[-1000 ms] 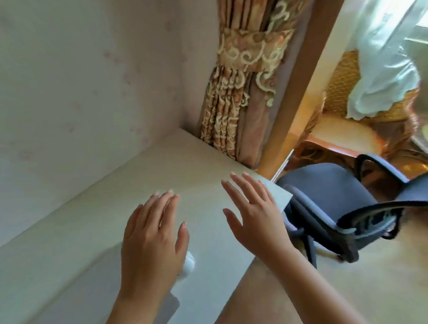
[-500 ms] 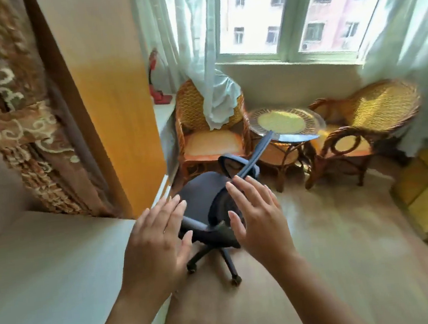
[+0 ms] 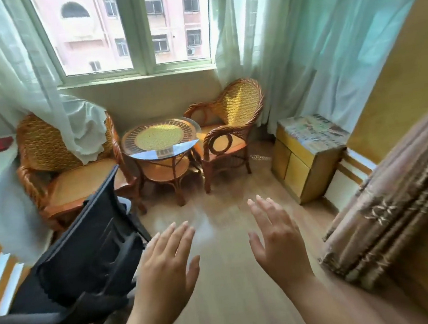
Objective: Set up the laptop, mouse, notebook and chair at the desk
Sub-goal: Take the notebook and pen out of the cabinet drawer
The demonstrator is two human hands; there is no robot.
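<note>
At this moment both of your hands were raised in front of you, palms down and fingers spread, and neither held anything: the left hand hung just beside the office chair, not touching it, and the right hand was over bare floor, well apart from the chair. The chair stood at your left, its dark mesh back tilted and facing you, one armrest near the lower left edge, a castor visible beneath. The desk, laptop, mouse and notebook were not in view, so their condition could not be assessed. The step in hand was judged to be fetching the chair. To do it well, you needed to take the top edge of the backrest with the left hand and bring the right across to the back or an armrest, so that both hands steered it. A one-handed pull on a wheeled chair risked it swivelling. The wicker chair and glass-topped table stood near behind it; rolling toward you was the clear path.
</note>
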